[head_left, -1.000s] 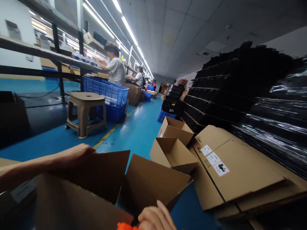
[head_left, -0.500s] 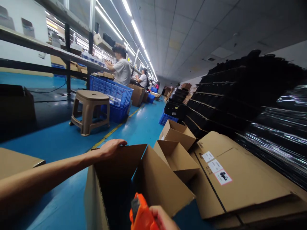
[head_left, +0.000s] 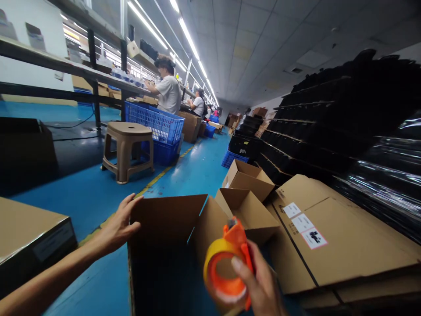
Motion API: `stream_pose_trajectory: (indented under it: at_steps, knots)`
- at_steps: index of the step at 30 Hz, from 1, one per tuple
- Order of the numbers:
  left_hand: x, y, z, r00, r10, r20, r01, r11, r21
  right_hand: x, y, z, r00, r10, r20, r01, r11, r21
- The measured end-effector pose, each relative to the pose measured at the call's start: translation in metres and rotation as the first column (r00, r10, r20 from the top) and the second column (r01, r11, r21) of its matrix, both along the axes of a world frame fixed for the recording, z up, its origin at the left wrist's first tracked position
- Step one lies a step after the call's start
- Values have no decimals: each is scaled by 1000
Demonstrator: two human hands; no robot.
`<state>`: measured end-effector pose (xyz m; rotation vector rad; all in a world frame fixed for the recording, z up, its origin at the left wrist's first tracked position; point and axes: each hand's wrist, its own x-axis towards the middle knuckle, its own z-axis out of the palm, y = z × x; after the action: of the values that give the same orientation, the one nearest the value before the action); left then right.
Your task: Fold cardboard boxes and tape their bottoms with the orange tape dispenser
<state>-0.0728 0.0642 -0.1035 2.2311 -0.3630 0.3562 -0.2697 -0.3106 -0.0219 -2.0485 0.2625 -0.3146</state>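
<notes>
1. My right hand (head_left: 259, 285) is wrapped tight around the orange tape gun (head_left: 230, 263). A roll of yellow tape sits on it. I hold it up just over the open box (head_left: 164, 245).
2. My left hand (head_left: 120, 224) is open, with the fingers spread. It touches the top edge of the box's left flap. It is not closed on anything.
3. The open box stands on the blue floor (head_left: 190, 171) right in front of me. Its flaps stand up and its inside looks dark. I cannot tell if anything is in it.
4. What could go wrong: the left hand only rests on the flap, so I think the box could slide or tip if I push hard with the tape gun.
5. The tape gun has a cutting edge somewhere near its top. If my left fingers get close to it, they could get nicked.
6. The tape could also stick to the wrong flap, since the flaps are not folded down.
7. Two smaller open boxes (head_left: 246, 206) sit just behind my box, touching it or nearly so. A pile of flat cardboard (head_left: 332, 232) lies to the right. A swing of my arm could bump them.
8. Far off, a tan stool (head_left: 128, 145), a blue basket (head_left: 154, 123) and a person (head_left: 167, 90) at a long table are well away from me.
</notes>
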Motion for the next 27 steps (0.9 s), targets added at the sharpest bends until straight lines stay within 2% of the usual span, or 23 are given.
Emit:
stream_pose_trajectory:
  at_steps: [2,3,5,7,9,12,14,16,17,19,21,23,25,27]
  knots:
    - [13,5,4,991,-124,-47,123,992,-32,17,-28,14,996,-92,-4,89,966,-242]
    - [19,6,11,977,-198,-76,196,980,-28,24,-37,19,994,-74,-80,47,955,-293]
    - [26,5,28,931,-345,-117,348,937,10,31,-39,25,969,10,-246,-84,953,-292]
    - [27,-5,39,890,-442,-114,449,892,53,31,-22,26,948,72,-309,-169,939,-301]
    - [20,-25,40,900,-430,-69,433,900,41,29,6,25,956,24,-292,-147,900,-410]
    - [2,-64,31,970,-235,63,238,970,-53,28,46,22,933,-7,-359,-167,877,-450]
    - [-10,-84,28,974,-108,199,126,989,-78,30,59,18,912,60,-406,-225,900,-374]
    - [-16,-95,31,928,-52,368,71,997,-37,32,60,12,898,151,-414,-271,930,-248]
    - [-17,-98,34,894,-70,444,79,997,-3,34,56,9,899,184,-398,-272,946,-177]
    - [-14,-103,41,836,-249,489,223,968,112,37,46,-1,904,206,-375,-218,976,11]
    - [-9,-112,43,787,-504,355,445,863,238,41,37,-11,908,215,-359,-128,959,252]
    - [-5,-126,37,731,-663,158,595,734,328,44,32,-18,913,215,-347,-31,885,465]
    - [-3,-142,27,700,-714,19,655,651,383,44,28,-19,938,121,-324,95,810,579]
    - [-4,-154,18,676,-735,-52,690,608,392,40,22,-11,961,-50,-273,216,749,626]
